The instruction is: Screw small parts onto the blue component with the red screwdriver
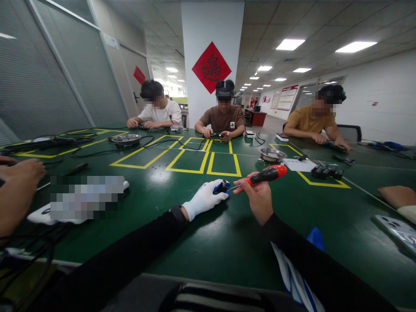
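Note:
My left hand [207, 199], in a white glove with blue fingertips, is closed around a small black part [222, 186] just above the green table. What kind of part it is I cannot make out. Bare, my right hand [258, 199] grips a screwdriver [268, 174] with a red and black handle. The screwdriver's thin shaft points left, its tip at or very near the black part. A white and blue glove [297, 277] lies partly under my right forearm.
Yellow tape outlines [224, 173] mark the green table [195, 242]. Metal bowls [271, 154], a paper sheet [299, 165] and several black parts [326, 171] lie farther off. A phone [398, 229] is at right, a blurred white object [39, 216] at left. Several people sit around, one person's hand [22, 177] close by on the left.

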Tool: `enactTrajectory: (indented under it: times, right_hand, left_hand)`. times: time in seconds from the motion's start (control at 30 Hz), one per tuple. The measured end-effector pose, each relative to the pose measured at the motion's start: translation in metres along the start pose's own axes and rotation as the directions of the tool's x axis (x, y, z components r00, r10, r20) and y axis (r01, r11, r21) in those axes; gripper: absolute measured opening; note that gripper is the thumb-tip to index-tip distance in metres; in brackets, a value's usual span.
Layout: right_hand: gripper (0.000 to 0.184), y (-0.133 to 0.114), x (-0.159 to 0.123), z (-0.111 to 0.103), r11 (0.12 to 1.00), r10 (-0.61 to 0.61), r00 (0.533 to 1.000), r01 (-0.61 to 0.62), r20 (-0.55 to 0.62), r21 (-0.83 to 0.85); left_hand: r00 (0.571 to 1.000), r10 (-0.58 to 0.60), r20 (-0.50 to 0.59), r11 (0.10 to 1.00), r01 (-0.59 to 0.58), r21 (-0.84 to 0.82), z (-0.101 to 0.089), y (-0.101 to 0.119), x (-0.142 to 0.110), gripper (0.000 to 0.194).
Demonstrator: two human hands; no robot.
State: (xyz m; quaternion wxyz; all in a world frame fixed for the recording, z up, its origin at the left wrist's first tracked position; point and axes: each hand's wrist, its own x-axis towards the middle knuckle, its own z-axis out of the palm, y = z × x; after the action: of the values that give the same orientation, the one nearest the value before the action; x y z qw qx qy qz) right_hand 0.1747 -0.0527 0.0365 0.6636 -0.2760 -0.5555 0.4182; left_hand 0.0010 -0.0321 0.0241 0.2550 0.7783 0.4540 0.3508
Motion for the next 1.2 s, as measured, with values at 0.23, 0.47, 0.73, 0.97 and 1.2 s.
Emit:
enactTrajectory:
  times: [0.23,0.47,0.73,0.97,1.2]
  right_hand:
    - [0.026,-0.002,-0.003,0.000,0.998,0.008,0.999,-0.010,0.038,0.054]
    - [0.022,-0.004,-0.002,0.004,0.998,-0.041,0.999,0.042,0.011,-0.045]
    - [0.027,-0.004,-0.003,0.000,1.000,-0.014,0.996,0.014,0.089,-0.002]
    - [0.026,0.003,-0.010,0.001,0.977,-0.075,0.982,0.107,0.174,-0.183]
    - [0.025,0.005,-0.010,-0.001,0.962,-0.101,0.982,0.138,0.162,-0.238]
  left_hand:
    - [0.999,0.044,-0.003,0.999,-0.044,0.018,0.001,-0.002,0.001,0.027]
    - [1.000,0.028,-0.003,0.999,-0.028,0.033,0.001,-0.001,0.000,0.030]
    - [0.997,0.082,-0.009,0.995,-0.082,0.061,0.003,-0.006,0.002,0.025]
    - [0.995,0.100,-0.022,0.993,-0.098,0.070,0.006,-0.016,0.004,0.041]
    - [0.995,0.095,-0.024,0.993,-0.093,0.067,0.006,-0.014,0.004,0.039]
